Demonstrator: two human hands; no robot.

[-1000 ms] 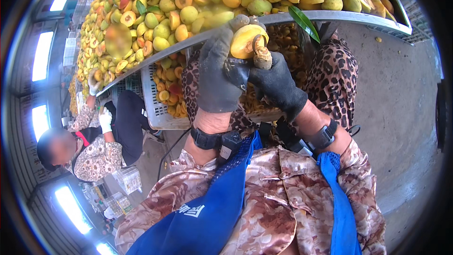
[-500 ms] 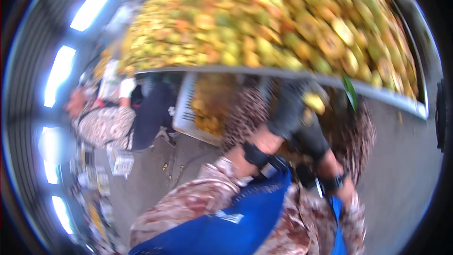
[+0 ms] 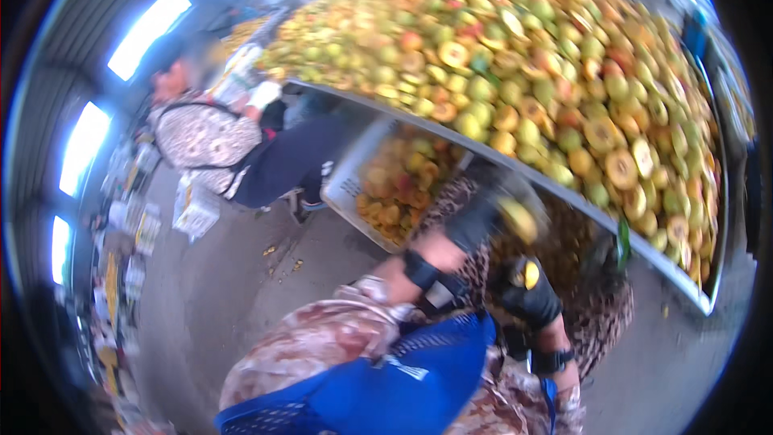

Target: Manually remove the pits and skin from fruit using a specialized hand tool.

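Note:
A cut yellow peach (image 3: 517, 219) is in the fingers of my left hand (image 3: 475, 221), which wears a dark glove and is smeared by motion. Lower and to the right, my right hand (image 3: 531, 298), gloved in black, is closed around a small yellow piece of peach (image 3: 531, 275). Whether it also grips a tool I cannot make out. Both hands are in front of the raised metal-edged table (image 3: 515, 163), heaped with halved yellow-green peaches (image 3: 600, 133). Below the hands, more fruit (image 3: 555, 234) shows blurred between my patterned knees.
A white crate (image 3: 346, 185) with orange-yellow peach halves stands under the table's edge. To the left sits another person (image 3: 209, 133) in a patterned top and dark trousers. A white box (image 3: 193, 205) rests on the floor, and a green leaf (image 3: 623, 243) hangs at the table's edge.
My hands have drawn apart and away from the table's edge, the right one lower. The peach remains with the left hand. The whole view has tilted and shifted, so the table now slopes down to the right.

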